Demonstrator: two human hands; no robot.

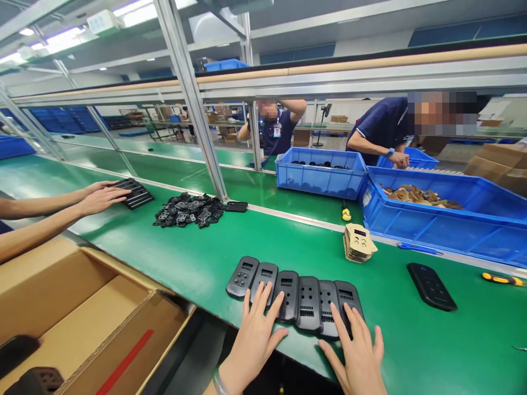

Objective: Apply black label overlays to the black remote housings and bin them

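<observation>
Black plastic covers [308,299], six in all, are lined up beneath and between the hands on the green table [177,252]. The row is apparently being squared up; for the next move, light, even pressure seems called for. Covers two and three are overlapped by the left hand [252,340], five and six by the right hand [359,348]; fingers are spread wide, nothing being grasped.

Bright strip lights [66,36] glare from the ceiling, upper left! A slanting metal post [193,104] drops to the long green surface [197,255], and a metal beam [329,82] crosses overhead. Behind, there's a black standing fan [326,111], and dark blue panels [469,37] line the pale far wall [370,43].
</observation>
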